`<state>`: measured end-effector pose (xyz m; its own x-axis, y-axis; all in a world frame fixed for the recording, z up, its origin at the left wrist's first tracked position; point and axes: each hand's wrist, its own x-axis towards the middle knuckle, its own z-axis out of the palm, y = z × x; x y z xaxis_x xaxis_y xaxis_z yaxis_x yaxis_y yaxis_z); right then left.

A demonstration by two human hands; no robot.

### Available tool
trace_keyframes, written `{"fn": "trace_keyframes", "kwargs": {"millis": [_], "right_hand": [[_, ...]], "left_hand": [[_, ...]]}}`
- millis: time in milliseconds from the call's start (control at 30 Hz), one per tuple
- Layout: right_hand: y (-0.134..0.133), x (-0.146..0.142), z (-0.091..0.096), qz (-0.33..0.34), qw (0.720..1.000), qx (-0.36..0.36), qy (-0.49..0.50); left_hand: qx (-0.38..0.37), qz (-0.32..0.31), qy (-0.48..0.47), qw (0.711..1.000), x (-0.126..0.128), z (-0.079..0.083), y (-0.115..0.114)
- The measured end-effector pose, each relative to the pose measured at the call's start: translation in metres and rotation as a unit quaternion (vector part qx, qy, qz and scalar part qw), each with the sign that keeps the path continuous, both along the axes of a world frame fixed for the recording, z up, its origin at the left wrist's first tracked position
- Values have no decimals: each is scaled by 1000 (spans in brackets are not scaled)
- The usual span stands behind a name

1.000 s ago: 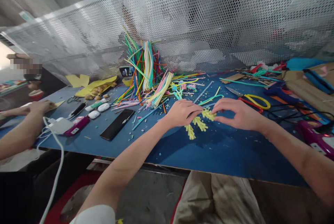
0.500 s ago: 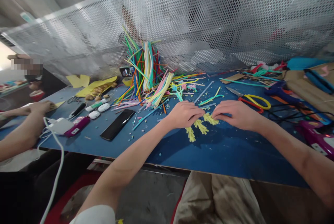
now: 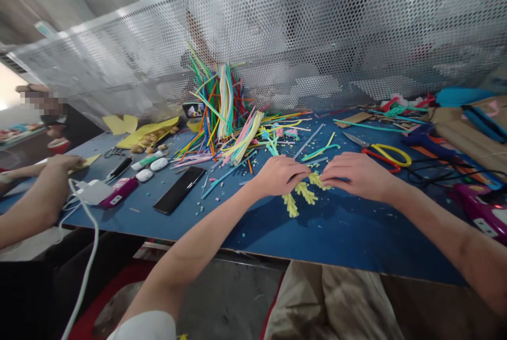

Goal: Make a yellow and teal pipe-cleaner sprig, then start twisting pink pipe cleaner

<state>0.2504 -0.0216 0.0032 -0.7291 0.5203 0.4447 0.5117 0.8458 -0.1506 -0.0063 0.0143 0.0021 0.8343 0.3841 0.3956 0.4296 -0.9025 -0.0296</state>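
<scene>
My left hand (image 3: 279, 175) and my right hand (image 3: 356, 175) meet over the blue table (image 3: 340, 229), both pinched on a piece of twisted yellow pipe cleaners (image 3: 303, 192). Three fuzzy yellow prongs stick out below and between my fingers. Behind my hands lies a heap of coloured pipe cleaners (image 3: 225, 113), some standing upright against the perforated metal screen (image 3: 317, 28).
Scissors with yellow and red handles (image 3: 380, 152) lie right of my hands. A black phone (image 3: 179, 189), earbud cases (image 3: 152, 168) and a white charger with cable (image 3: 93, 192) sit to the left. Another person's arm (image 3: 35, 197) rests at the left edge. A purple glue gun (image 3: 479, 208) lies at the right.
My right hand has drawn closer to the left, fingers lowering onto the yellow piece. The camera has shifted slightly; the rest stays put.
</scene>
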Motion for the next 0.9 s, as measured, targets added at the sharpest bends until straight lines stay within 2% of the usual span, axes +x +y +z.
{"fn": "trace_keyframes", "kwargs": {"millis": [133, 300, 400, 533, 733, 900], "right_hand": [[-2, -3, 1, -11, 1000, 20, -8], [-3, -6, 1, -21, 1000, -6, 6], [-4, -5, 4, -63, 994, -22, 81], [-5, 1, 8, -119, 974, -33, 191], [-5, 4, 8, -58, 976, -66, 201], [-7, 1, 7, -54, 978, -39, 196]], "left_hand": [[-2, 15, 10, 1000, 1, 0, -2], [-13, 9, -7, 1000, 2, -3, 0], [-32, 24, -50, 998, 0, -4, 2], [-29, 28, -126, 991, -2, -4, 4], [20, 13, -174, 984, -4, -3, 6], [11, 7, -168, 986, -6, -2, 6]]}}
